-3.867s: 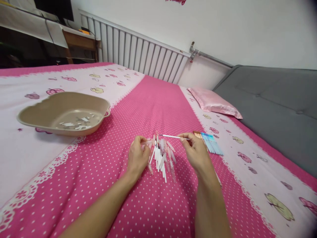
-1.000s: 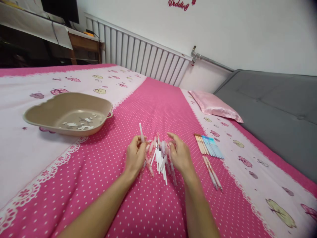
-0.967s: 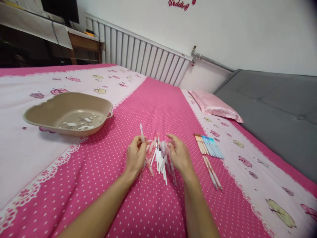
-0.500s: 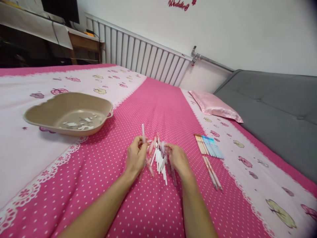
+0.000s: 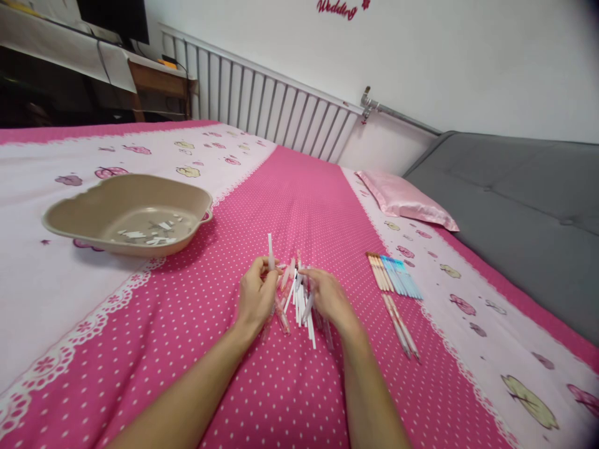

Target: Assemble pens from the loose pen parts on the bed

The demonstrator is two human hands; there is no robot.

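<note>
My left hand [image 5: 257,292] is closed around a slim pen part with a white stick [image 5: 270,244] pointing up out of the fist. Under and between my hands lies a loose pile of white pen refills [image 5: 300,305] and clear pink pen barrels [image 5: 282,317]. My right hand [image 5: 327,296] is over the right side of this pile, its fingertips drawn together at the upper ends of the refills. What those fingertips pinch is too small to make out. Some pile pieces are hidden beneath my right hand.
To the right lie a row of orange and blue pens [image 5: 395,276] and a pair of whitish pens [image 5: 401,327]. A beige basin [image 5: 131,243] with white scraps stands at left. Farther off are a pink pillow [image 5: 405,199] and a grey headboard [image 5: 515,187].
My right hand has moved a little to the left, its fingertips now over the tops of the white refills. My left hand keeps its place and its grip.
</note>
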